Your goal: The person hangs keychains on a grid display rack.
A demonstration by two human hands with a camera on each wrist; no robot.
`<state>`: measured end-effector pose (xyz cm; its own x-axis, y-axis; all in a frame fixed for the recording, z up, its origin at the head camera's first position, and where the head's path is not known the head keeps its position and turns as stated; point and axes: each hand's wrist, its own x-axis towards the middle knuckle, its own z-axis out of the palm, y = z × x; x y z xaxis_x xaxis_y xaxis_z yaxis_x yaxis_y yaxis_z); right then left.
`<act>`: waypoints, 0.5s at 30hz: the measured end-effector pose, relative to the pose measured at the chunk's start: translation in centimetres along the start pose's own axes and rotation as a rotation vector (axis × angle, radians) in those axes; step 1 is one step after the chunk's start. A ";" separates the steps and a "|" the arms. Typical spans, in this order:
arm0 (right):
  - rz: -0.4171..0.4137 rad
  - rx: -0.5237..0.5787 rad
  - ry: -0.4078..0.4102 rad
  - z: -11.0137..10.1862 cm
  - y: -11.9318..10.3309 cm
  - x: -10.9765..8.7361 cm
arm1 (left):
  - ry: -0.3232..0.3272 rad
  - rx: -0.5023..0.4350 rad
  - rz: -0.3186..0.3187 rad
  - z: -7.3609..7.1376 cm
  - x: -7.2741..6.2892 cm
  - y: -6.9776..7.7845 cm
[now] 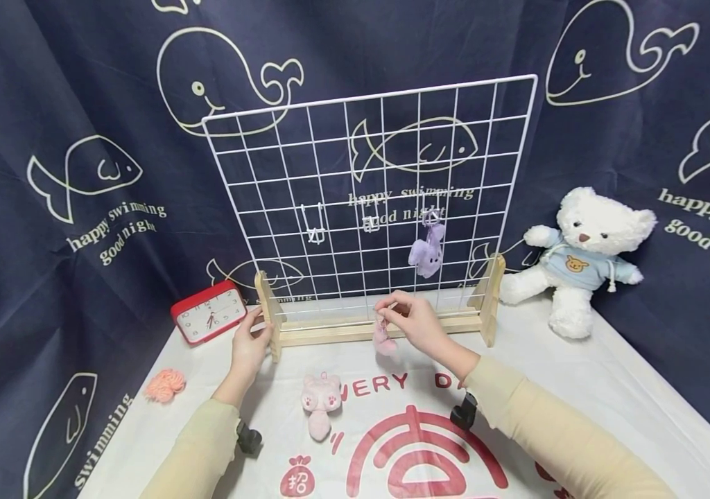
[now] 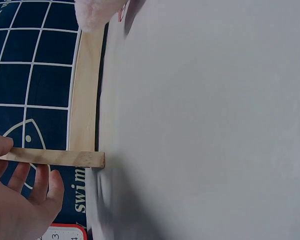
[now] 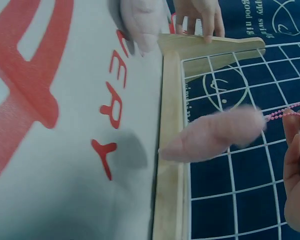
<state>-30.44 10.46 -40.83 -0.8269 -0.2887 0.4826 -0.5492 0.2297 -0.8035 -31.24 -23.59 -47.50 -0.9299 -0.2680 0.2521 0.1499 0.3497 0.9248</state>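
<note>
My right hand (image 1: 420, 326) pinches the pink bead chain (image 3: 276, 115) of a fluffy pink plush keychain (image 1: 384, 342). The plush dangles in front of the lower part of a white wire grid (image 1: 383, 173), over the wooden base bar (image 1: 324, 337). With thumb on one side and fingers on the other, my left hand (image 1: 250, 350) grips the wooden left end post (image 2: 65, 157) of the grid's stand. A purple plush keychain (image 1: 428, 255) hangs from a hook on the grid's right half. Two white hooks (image 1: 315, 234) are further left on the wires.
Another pink plush keychain (image 1: 321, 402) lies on the white tablecloth (image 1: 218, 388) in front. A red clock (image 1: 210, 312) stands left of the stand, with a coral yarn bundle (image 1: 166, 385) nearer. At the right sits a white teddy bear (image 1: 586, 260) in a blue top.
</note>
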 end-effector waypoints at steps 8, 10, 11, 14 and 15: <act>-0.070 0.041 0.021 -0.8 -0.4 0.7 | -0.007 -0.008 -0.003 0.1 0.0 0.0; -0.058 0.027 0.017 -0.9 -1.0 0.9 | -0.009 -0.009 -0.003 0.1 0.0 0.0; -0.055 0.024 0.014 -1.0 -1.7 0.8 | -0.009 -0.008 -0.005 0.1 0.0 0.0; -0.064 0.013 0.004 -1.2 -3.9 0.8 | -0.013 -0.005 -0.008 0.1 0.0 0.0; -0.067 0.007 0.001 -1.2 -4.6 0.8 | -0.014 -0.004 -0.010 0.1 0.0 0.1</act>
<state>-28.73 10.29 -36.32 -0.7883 -0.3020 0.5360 -0.6026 0.2033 -0.7717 -31.28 -23.53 -47.46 -0.9360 -0.2591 0.2384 0.1414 0.3434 0.9285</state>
